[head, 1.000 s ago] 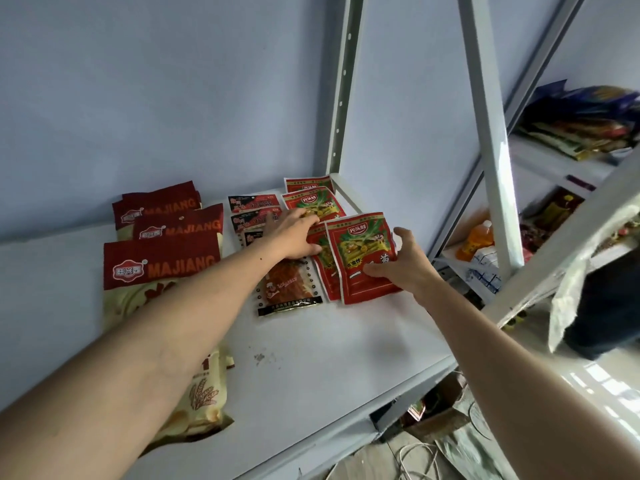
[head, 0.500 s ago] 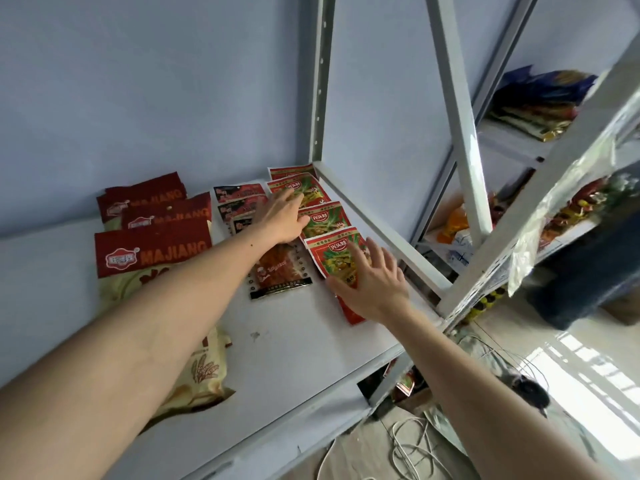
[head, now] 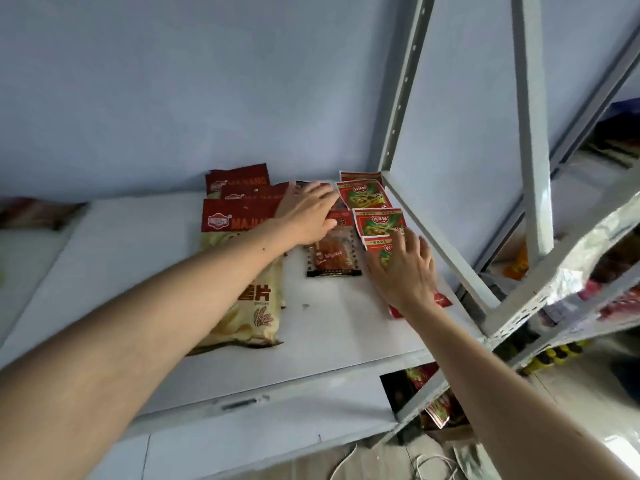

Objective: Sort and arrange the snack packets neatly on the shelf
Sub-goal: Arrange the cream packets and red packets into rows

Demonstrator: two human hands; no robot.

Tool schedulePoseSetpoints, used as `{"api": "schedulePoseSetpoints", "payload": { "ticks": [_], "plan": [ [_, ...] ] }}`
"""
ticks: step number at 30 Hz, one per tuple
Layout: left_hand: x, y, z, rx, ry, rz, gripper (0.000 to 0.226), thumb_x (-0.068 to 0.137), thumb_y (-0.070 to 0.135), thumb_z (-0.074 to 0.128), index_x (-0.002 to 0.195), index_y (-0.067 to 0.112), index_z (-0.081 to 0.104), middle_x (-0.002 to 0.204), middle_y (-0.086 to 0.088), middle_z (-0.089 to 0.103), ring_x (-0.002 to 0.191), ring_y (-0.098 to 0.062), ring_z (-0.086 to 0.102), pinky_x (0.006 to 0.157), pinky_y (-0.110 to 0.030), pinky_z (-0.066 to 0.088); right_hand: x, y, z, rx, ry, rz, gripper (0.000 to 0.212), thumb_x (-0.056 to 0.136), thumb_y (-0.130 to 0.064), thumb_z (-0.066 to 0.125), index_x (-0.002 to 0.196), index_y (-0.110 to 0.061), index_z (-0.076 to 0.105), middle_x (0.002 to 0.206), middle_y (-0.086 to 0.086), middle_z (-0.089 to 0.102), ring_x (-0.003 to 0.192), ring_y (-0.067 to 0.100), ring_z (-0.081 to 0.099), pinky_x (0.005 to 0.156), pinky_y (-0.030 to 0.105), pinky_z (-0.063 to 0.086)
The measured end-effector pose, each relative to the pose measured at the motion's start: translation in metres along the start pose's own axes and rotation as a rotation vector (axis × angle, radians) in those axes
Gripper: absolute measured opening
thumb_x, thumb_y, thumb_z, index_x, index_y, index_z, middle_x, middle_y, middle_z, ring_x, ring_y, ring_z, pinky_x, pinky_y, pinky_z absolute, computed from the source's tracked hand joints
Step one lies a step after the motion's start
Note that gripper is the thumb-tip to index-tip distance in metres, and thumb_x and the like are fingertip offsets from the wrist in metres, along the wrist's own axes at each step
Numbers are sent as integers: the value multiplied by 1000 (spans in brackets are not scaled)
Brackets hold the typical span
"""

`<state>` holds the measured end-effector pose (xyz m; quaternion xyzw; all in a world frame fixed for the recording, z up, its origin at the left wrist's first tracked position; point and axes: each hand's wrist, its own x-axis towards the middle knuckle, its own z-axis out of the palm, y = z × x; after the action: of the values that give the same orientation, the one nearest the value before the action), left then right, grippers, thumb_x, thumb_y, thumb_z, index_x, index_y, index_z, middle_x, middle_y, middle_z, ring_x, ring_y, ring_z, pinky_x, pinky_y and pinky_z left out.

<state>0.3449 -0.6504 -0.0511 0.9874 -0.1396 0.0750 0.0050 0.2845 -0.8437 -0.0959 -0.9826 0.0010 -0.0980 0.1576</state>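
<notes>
White shelf [head: 339, 327]: my right hand [head: 403, 271], at four o'clock, lies flat with fingers spread on the nearest red-green packet [head: 382, 252]. At twelve, my left hand [head: 306, 213] presses, fingers straight, on small red packets [head: 334, 252]; Majiang bags [head: 239, 216] stacked at ten o'clock.

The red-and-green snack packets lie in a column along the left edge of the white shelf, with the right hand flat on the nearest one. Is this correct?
Not quite: the head view shows the red-and-green snack packets along the right edge of the white shelf, by the frame. The right hand does lie flat on the nearest.
</notes>
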Motion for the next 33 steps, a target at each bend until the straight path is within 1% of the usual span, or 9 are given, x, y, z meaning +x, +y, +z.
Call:
{"api": "schedulePoseSetpoints", "payload": {
  "ticks": [4,7,14,17,20,24,28,31,33],
  "plan": [
    [-42,-30,-38,-1,64,-65,60,97,41,48,151,23,28,160,5,21,149,-17,12,120,-52,5,5,-55,-17,84,68,-153,61,94,-53,45,140,-13,41,150,10,41,138,32,33,110,49,34],
    [-83,-67,-58,40,97,-126,59,95,41,52,148,20,34,158,3,27,147,-19,18,119,-52,9,-1,-107,-24,139,99,-265,56,94,-46,49,139,-13,42,147,9,43,137,32,34,109,47,34],
    [-191,-172,-70,146,61,-314,58,95,42,51,145,16,39,154,2,33,145,-20,22,116,-51,16,-28,-233,-5,216,72,-484,50,92,-41,54,132,-11,50,141,8,51,133,32,41,107,45,36],
    [-233,-222,-70,189,50,-384,58,92,45,55,141,16,44,150,0,41,141,-21,32,113,-49,24,-39,-286,10,217,47,-526,50,91,-40,55,130,-9,51,138,10,52,131,32,42,105,44,36],
    [-271,-272,-69,244,13,-412,61,89,48,55,140,17,45,147,-2,45,137,-22,38,109,-42,28,-50,-342,29,238,5,-534,47,93,-41,55,130,-12,52,134,9,54,127,32,45,102,43,37],
    [-306,-333,-60,198,-68,-494,64,92,48,52,147,18,35,155,-2,33,141,-23,32,112,-44,29,-55,-405,61,241,-64,-515,43,93,-41,54,129,-16,51,135,6,53,127,30,45,101,41,37],
    [-319,-381,-50,177,-130,-495,65,91,50,51,144,15,39,147,-6,43,134,-25,41,106,-42,38,-47,-452,100,189,-188,-506,46,95,-42,51,133,-17,49,141,4,49,131,27,41,105,40,33],
    [-317,-407,-38,217,-191,-480,62,92,51,48,141,15,40,148,-5,41,136,-25,37,110,-43,33,-32,-479,130,90,-289,-551,49,97,-42,47,140,-19,45,147,3,45,136,25,37,109,40,30],
    [-313,-417,-31,275,-238,-456,64,93,52,46,145,16,35,154,-5,33,142,-24,27,117,-48,20,-22,-492,148,22,-355,-606,50,98,-40,44,142,-18,42,148,3,43,136,26,36,109,41,30]
  ]
}}
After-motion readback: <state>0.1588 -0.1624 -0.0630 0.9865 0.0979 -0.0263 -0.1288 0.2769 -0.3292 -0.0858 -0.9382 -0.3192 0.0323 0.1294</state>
